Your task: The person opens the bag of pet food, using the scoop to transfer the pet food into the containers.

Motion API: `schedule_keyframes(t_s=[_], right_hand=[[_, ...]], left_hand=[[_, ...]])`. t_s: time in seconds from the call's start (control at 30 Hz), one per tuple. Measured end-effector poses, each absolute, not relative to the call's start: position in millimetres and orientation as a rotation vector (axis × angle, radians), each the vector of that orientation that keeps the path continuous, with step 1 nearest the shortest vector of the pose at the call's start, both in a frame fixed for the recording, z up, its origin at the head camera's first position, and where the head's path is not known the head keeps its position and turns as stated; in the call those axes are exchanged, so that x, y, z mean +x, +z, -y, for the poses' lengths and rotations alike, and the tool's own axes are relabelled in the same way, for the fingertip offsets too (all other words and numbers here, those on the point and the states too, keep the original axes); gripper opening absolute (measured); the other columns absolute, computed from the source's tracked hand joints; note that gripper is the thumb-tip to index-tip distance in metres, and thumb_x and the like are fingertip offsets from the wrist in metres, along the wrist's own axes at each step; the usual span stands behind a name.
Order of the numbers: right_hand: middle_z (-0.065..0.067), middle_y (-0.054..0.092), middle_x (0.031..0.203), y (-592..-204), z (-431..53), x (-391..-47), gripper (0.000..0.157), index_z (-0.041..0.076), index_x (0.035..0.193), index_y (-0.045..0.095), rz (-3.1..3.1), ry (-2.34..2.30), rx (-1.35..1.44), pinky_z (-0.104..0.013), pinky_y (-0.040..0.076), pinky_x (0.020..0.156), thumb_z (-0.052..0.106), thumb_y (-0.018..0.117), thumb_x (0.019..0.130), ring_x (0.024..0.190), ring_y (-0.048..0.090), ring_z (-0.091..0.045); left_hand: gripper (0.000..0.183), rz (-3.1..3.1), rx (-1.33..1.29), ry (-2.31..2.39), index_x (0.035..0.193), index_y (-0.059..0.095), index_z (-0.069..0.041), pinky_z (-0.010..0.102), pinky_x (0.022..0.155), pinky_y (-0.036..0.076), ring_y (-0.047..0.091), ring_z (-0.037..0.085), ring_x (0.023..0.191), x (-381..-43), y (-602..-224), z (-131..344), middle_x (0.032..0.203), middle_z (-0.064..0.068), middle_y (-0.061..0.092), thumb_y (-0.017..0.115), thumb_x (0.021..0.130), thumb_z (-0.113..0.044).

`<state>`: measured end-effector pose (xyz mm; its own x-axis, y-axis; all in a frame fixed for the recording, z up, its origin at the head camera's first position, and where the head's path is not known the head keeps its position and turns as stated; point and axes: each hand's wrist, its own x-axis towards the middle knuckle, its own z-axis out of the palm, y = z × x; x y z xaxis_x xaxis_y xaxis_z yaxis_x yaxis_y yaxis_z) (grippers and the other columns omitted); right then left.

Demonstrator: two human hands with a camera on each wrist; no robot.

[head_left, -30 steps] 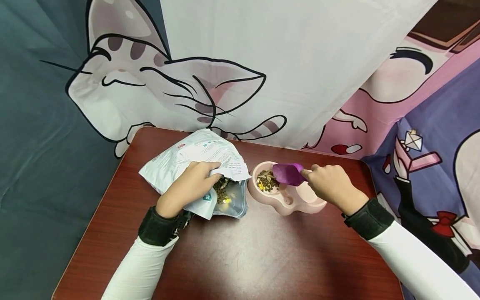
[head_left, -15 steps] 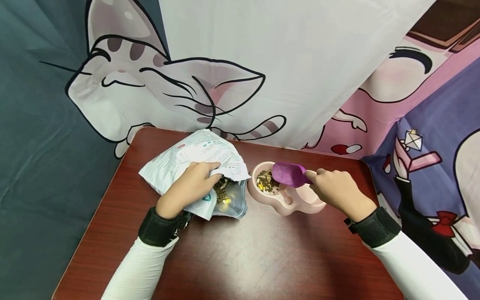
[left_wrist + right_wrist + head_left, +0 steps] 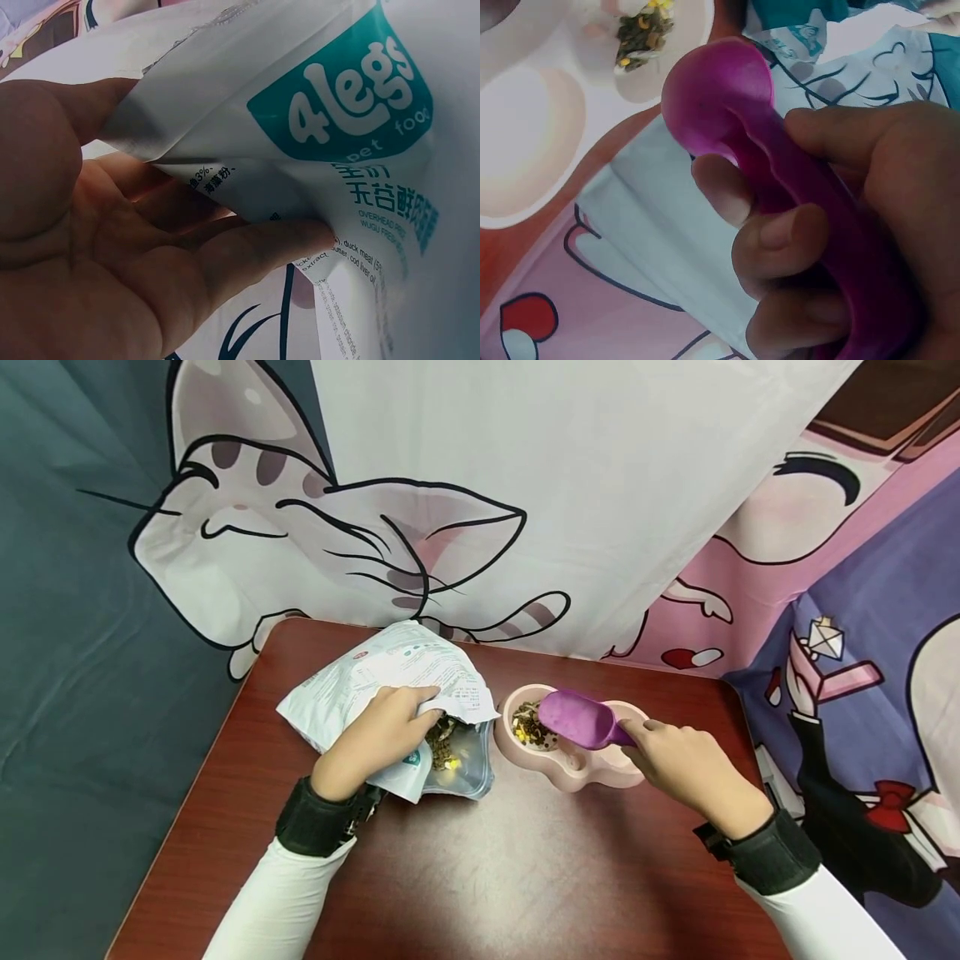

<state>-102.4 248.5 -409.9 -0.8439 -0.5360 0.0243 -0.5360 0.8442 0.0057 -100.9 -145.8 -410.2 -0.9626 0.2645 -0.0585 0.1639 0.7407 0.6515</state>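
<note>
My left hand (image 3: 378,739) grips the mouth of a white pet food bag (image 3: 397,664) lying on its side. In the left wrist view, thumb and fingers hold the edge of the bag (image 3: 202,120). Dry mixed food (image 3: 442,752) shows at the bag's mouth, in a clear plastic container (image 3: 476,777). The fingers of my right hand (image 3: 693,768) curl round the handle of a purple scoop (image 3: 577,718), as the right wrist view also shows. Its blade overlaps a pink double pet bowl (image 3: 551,764), whose left hollow contains mixed food (image 3: 531,727). The right hollow is partly covered by scoop and hand.
All this rests toward the back of a reddish-brown wooden table (image 3: 480,877). Cartoon-printed cloth (image 3: 600,485) hangs right behind the table's far edge and along its right side. The container and the bowl stand close beside each other.
My right hand has drawn right and toward me with the scoop, whose blade has swung round and shows more of its hollow. The left hand and bag stay put.
</note>
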Motion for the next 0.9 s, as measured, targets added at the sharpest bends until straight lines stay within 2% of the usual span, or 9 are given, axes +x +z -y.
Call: schedule_keyframes(t_s=[0.13, 0.2, 0.33, 0.47, 0.7, 0.9], right_hand=[[-0.003, 0.065, 0.077, -409, -250, -95, 0.016, 0.017, 0.105, 0.066, 3.061, 0.1, 0.906, -0.046, 0.045, 0.043, 0.026, 0.074, 0.095, 0.054, 0.061, -0.028], [-0.002, 0.068, 0.081, -409, -250, -91, 0.018, 0.018, 0.11, 0.068, 3.077, 0.157, 0.953, -0.045, 0.046, 0.044, 0.027, 0.074, 0.095, 0.057, 0.063, -0.026], [0.002, 0.074, 0.096, -408, -247, -83, 0.026, 0.019, 0.12, 0.07, 3.105, 0.269, 1.033, -0.043, 0.053, 0.055, 0.026, 0.074, 0.095, 0.071, 0.069, -0.019], [0.007, 0.072, 0.097, -405, -242, -75, 0.027, 0.023, 0.123, 0.07, 3.124, 0.323, 1.073, -0.041, 0.055, 0.063, 0.026, 0.073, 0.097, 0.078, 0.069, -0.012], [0.015, 0.067, 0.093, -397, -237, -64, 0.027, 0.028, 0.125, 0.069, 3.102, 0.372, 1.141, -0.033, 0.052, 0.065, 0.027, 0.072, 0.098, 0.076, 0.057, 0.0], [0.018, 0.066, 0.093, -395, -231, -57, 0.027, 0.03, 0.125, 0.068, 3.078, 0.415, 1.177, -0.032, 0.053, 0.065, 0.029, 0.071, 0.098, 0.076, 0.057, 0.002]], left_hand=[[0.041, -2.795, 0.353, 1.024, 0.138, 0.061, 0.006, 0.042, 0.09, 0.051, 0.062, 0.023, 0.111, -101, -411, 146, 0.137, 0.021, 0.065, 0.059, 0.101, -0.014], [0.041, -2.793, 0.354, 1.028, 0.138, 0.061, 0.006, 0.043, 0.093, 0.051, 0.063, 0.023, 0.115, -100, -411, 146, 0.137, 0.021, 0.065, 0.059, 0.101, -0.014], [0.041, -2.795, 0.363, 1.03, 0.138, 0.061, 0.006, 0.046, 0.099, 0.052, 0.062, 0.027, 0.126, -101, -412, 146, 0.137, 0.02, 0.065, 0.058, 0.102, -0.014], [0.041, -2.806, 0.383, 1.025, 0.137, 0.062, 0.006, 0.05, 0.103, 0.052, 0.062, 0.03, 0.128, -101, -412, 146, 0.136, 0.021, 0.066, 0.058, 0.102, -0.014], [0.042, -2.806, 0.39, 1.029, 0.137, 0.061, 0.007, 0.049, 0.103, 0.052, 0.061, 0.029, 0.129, -101, -412, 145, 0.136, 0.022, 0.065, 0.059, 0.101, -0.013], [0.043, -2.793, 0.377, 1.026, 0.138, 0.061, 0.006, 0.05, 0.106, 0.05, 0.059, 0.029, 0.132, -101, -411, 145, 0.137, 0.021, 0.064, 0.059, 0.101, -0.015]])
